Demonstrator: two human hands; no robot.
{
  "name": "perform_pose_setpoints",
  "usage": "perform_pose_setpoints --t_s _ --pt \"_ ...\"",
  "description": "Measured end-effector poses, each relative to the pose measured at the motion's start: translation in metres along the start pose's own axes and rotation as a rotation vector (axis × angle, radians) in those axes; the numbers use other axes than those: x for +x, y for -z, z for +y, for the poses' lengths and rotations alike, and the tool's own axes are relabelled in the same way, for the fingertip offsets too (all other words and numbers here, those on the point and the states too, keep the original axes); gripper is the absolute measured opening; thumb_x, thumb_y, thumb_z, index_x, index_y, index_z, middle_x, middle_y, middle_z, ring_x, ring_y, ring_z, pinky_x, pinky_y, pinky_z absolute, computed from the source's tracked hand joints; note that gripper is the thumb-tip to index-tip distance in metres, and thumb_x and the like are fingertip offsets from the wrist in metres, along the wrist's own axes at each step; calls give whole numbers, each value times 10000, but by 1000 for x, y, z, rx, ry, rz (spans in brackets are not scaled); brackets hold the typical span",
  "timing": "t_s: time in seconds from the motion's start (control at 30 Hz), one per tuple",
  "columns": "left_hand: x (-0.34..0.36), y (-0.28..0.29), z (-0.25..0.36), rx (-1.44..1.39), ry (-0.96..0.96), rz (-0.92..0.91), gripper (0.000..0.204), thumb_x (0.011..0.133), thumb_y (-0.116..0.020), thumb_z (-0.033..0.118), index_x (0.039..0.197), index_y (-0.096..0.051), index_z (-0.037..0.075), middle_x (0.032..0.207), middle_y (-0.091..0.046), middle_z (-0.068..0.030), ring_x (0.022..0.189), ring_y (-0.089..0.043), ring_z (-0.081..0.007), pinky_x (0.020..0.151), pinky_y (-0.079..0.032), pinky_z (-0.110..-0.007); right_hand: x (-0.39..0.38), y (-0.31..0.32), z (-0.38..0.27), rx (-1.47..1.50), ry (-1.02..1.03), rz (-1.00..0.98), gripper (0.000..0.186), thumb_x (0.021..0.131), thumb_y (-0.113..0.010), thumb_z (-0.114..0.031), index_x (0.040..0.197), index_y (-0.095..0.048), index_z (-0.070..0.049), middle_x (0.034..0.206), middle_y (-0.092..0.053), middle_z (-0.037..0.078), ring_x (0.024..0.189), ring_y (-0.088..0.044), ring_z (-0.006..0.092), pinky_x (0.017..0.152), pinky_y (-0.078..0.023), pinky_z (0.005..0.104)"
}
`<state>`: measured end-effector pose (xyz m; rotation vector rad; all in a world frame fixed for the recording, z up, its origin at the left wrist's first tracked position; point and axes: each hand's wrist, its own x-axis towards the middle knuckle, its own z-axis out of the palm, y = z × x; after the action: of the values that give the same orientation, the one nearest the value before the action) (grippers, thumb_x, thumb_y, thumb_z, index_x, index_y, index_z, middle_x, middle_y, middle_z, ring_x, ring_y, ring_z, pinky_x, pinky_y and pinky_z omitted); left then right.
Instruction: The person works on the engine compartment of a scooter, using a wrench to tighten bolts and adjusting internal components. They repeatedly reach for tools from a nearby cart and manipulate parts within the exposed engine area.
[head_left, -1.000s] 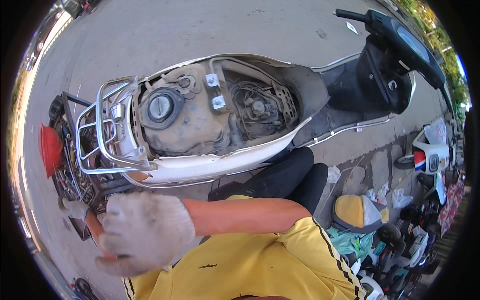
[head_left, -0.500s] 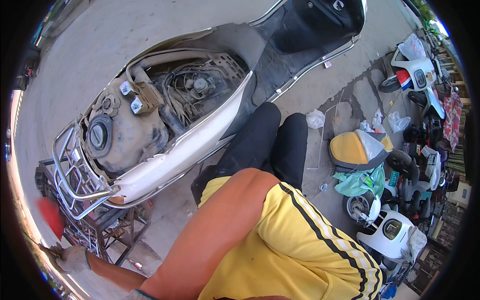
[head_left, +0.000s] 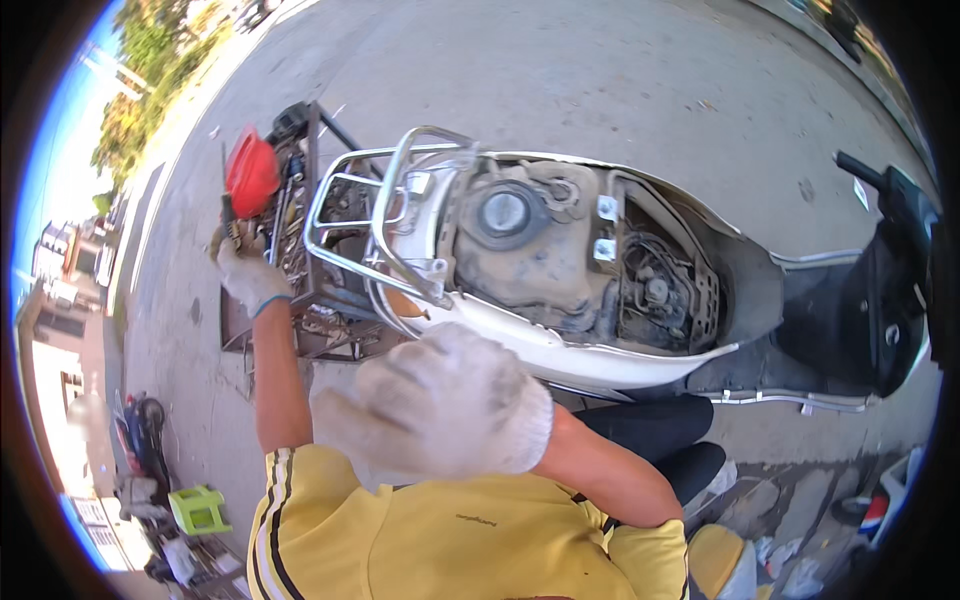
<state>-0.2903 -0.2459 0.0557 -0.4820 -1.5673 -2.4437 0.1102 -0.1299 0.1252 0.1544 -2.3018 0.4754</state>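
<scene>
My gloved left hand [head_left: 248, 262] is at the tool stand [head_left: 225, 332] on the left, closed on a dark tool [head_left: 229, 215] beside a red plastic bowl [head_left: 256, 170]. My gloved right hand [head_left: 435, 395] is raised in front of my body, smeared by motion; I cannot make out its fingers. In front of me is a white scooter [head_left: 560, 360] with its seat off, showing a dusty fuel tank [head_left: 545, 255] with a round cap [head_left: 504, 212], an engine [head_left: 657, 292] and a chrome rear rack [head_left: 385, 210].
A green plastic stool [head_left: 198, 508] and a parked scooter [head_left: 150, 440] are at the lower left. A yellow-grey seat [head_left: 712, 555], plastic bags [head_left: 805, 577] and another white scooter [head_left: 878, 508] lie at the lower right. The black front [head_left: 850, 330] of the scooter fills the right side.
The view has swung left toward the stand. My left hand is now higher, beside the red bowl with a tool. My right arm has lifted up from near my body since half a second ago.
</scene>
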Motion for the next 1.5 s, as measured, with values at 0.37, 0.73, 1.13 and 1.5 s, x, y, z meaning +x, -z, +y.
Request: perform_pose_setpoints --t_s 0.37,0.73,1.13,1.5 --pt "-88 14 21 -140 -10 95 274 994 -574 17 1266 -562 46 1095 -690 -139 859 -675 -161 748 -583 -320 -110 -54 49 141 -668 239 393 880 -692 43 1263 -641 -28 897 -695 105 781 -662 270 728 -544 397" --pt "-255 -66 35 180 -596 -1280 404 779 -823 110 1113 -596 107 1243 -656 -113 990 -658 -354 811 -539 -447 -82 -48 18 807 -927 632 658 1041 -640 -375 1528 -422 10 1282 -686 195 1151 -660 249 1017 -518 381" --pt "-267 -99 42 198 -693 -1440 332 853 -765 227 1113 -630 73 1143 -666 -127 981 -658 -336 829 -540 -452 -109 6 31 532 -1073 864 429 1074 -529 -260 1399 -492 19 858 -612 54 735 -515 128 725 -457 298" --pt "-281 -112 54 208 -325 -1392 318 926 -732 284 1129 -631 60 990 -660 -142 935 -650 -372 782 -528 -461 -146 -1 20 319 -1170 295 412 1078 -477 -335 1029 -674 23 603 -518 25 531 -459 112 514 -344 300"
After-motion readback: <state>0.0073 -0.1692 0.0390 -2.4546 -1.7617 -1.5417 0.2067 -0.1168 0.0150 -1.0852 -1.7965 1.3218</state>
